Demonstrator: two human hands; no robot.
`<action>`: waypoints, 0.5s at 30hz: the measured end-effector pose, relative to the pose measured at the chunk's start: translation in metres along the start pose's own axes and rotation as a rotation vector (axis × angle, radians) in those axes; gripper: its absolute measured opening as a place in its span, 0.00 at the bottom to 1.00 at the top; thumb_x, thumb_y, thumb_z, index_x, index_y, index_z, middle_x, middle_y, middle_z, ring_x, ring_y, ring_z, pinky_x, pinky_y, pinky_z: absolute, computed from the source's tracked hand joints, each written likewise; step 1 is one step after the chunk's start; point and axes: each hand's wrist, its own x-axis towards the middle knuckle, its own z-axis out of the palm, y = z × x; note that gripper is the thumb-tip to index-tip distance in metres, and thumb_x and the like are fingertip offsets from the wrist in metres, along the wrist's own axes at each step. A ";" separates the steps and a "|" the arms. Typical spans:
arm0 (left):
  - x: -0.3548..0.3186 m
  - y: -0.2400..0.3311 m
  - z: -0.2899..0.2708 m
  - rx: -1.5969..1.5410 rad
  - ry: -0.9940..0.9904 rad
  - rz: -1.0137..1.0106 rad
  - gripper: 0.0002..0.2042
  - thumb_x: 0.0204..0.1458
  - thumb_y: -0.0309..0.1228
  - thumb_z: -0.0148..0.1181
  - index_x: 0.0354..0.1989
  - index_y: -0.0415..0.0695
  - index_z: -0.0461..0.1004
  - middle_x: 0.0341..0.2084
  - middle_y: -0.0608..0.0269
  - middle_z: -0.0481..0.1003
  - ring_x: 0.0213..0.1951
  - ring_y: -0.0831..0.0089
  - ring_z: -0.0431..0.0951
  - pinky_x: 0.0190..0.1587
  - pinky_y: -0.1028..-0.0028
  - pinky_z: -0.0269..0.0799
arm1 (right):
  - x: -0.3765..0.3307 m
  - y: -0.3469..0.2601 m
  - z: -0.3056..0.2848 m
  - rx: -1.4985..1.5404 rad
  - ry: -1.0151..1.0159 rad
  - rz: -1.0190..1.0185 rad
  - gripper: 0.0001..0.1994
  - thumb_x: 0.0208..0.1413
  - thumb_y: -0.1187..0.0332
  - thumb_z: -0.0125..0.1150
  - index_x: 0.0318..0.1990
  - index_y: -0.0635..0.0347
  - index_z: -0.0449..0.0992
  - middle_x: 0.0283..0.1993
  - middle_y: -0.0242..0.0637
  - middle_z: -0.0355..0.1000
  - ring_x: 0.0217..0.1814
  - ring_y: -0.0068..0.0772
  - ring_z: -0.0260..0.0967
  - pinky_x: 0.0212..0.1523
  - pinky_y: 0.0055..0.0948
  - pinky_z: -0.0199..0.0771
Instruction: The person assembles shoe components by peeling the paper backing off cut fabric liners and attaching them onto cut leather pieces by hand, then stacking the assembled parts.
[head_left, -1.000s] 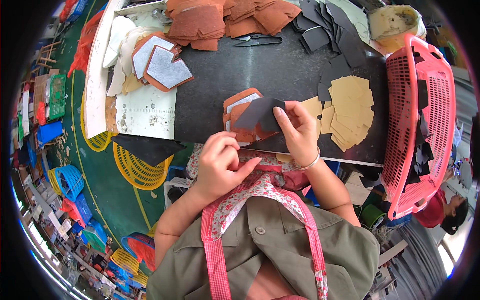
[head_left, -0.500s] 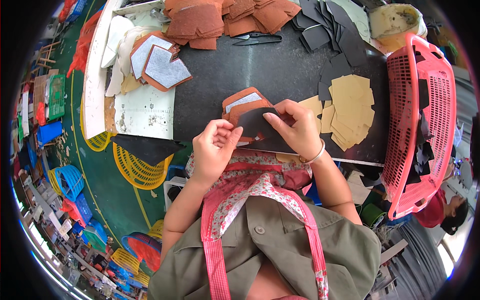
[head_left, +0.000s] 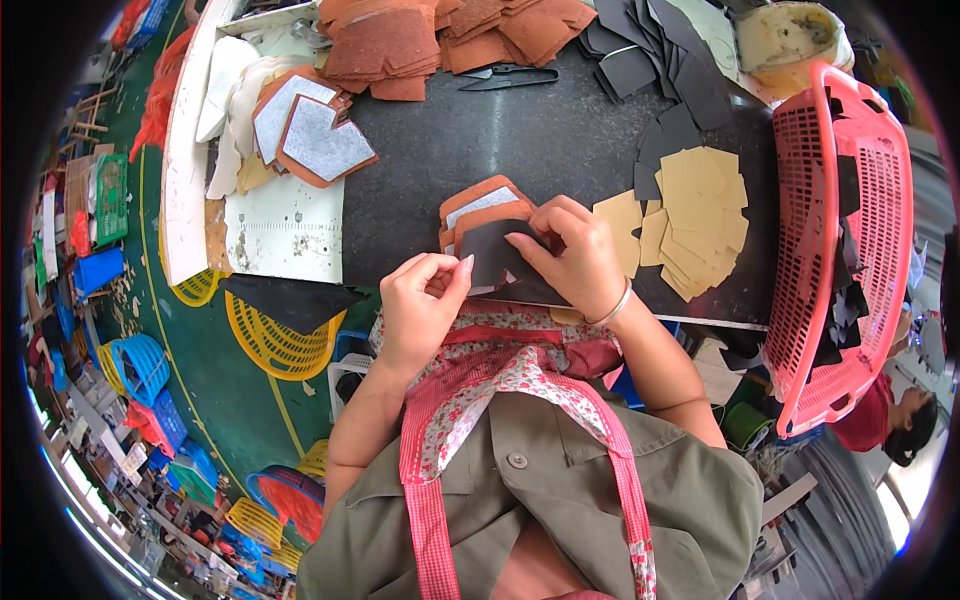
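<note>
A long black worktable [head_left: 520, 140] is running across the upper part of the view, and a pink plastic basket [head_left: 850, 250] is standing at its right end with dark scraps lying inside. Heaps of rust-brown cut pieces [head_left: 420, 45] are lying along the far edge, black cut pieces [head_left: 650, 60] are spreading to the right of them, and a fan of tan pieces [head_left: 695, 215] is lying just right of the hands. Near the front edge a small stack of rust-brown pieces [head_left: 480, 200] is sitting with a black piece [head_left: 495, 258] lying on top of it. The right hand [head_left: 570, 255] is pressing down on that black piece with its fingers spread flat, a bangle showing at the wrist. The left hand [head_left: 425, 305] is pinching the near left edge of the same piece between thumb and fingertips, fingers curled. A pair of black snips [head_left: 510, 77] is lying far off, beside the brown heaps.
</note>
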 end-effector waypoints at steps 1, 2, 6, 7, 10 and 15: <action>0.000 0.000 0.001 0.017 0.013 0.011 0.05 0.51 0.23 0.64 0.27 0.34 0.76 0.20 0.64 0.75 0.21 0.84 0.74 0.22 0.82 0.68 | 0.000 0.000 0.000 -0.001 0.017 -0.012 0.11 0.44 0.72 0.71 0.24 0.65 0.72 0.24 0.39 0.66 0.21 0.35 0.67 0.24 0.31 0.68; 0.001 0.001 0.002 0.033 0.024 0.023 0.06 0.51 0.23 0.65 0.27 0.34 0.76 0.20 0.63 0.75 0.20 0.83 0.74 0.22 0.81 0.68 | -0.001 0.001 0.001 -0.004 0.022 -0.010 0.11 0.44 0.72 0.71 0.24 0.65 0.72 0.24 0.39 0.66 0.21 0.35 0.67 0.24 0.31 0.68; 0.003 0.009 0.003 0.196 0.048 0.118 0.10 0.49 0.25 0.67 0.22 0.35 0.71 0.17 0.62 0.71 0.16 0.78 0.70 0.19 0.76 0.66 | -0.007 -0.003 -0.001 -0.259 0.106 -0.076 0.16 0.43 0.65 0.72 0.31 0.61 0.70 0.30 0.39 0.67 0.24 0.40 0.69 0.25 0.34 0.70; 0.004 0.011 0.000 0.310 0.041 0.137 0.12 0.48 0.25 0.67 0.21 0.36 0.68 0.17 0.62 0.69 0.16 0.74 0.69 0.19 0.74 0.64 | -0.009 -0.006 -0.002 -0.375 0.168 -0.049 0.18 0.43 0.62 0.73 0.34 0.60 0.69 0.32 0.39 0.68 0.26 0.41 0.69 0.26 0.35 0.71; 0.004 0.007 -0.005 0.500 0.103 0.272 0.15 0.46 0.26 0.69 0.21 0.40 0.63 0.19 0.62 0.66 0.17 0.68 0.67 0.20 0.70 0.63 | -0.031 -0.003 -0.030 -0.553 0.163 -0.014 0.24 0.41 0.60 0.73 0.41 0.61 0.68 0.40 0.39 0.67 0.34 0.42 0.69 0.30 0.34 0.71; -0.003 0.023 0.013 0.408 0.114 0.551 0.13 0.44 0.24 0.69 0.26 0.42 0.66 0.22 0.62 0.67 0.23 0.64 0.69 0.25 0.66 0.65 | -0.058 0.003 -0.048 -0.757 0.072 -0.040 0.20 0.39 0.75 0.67 0.42 0.66 0.71 0.49 0.43 0.67 0.48 0.45 0.66 0.46 0.38 0.71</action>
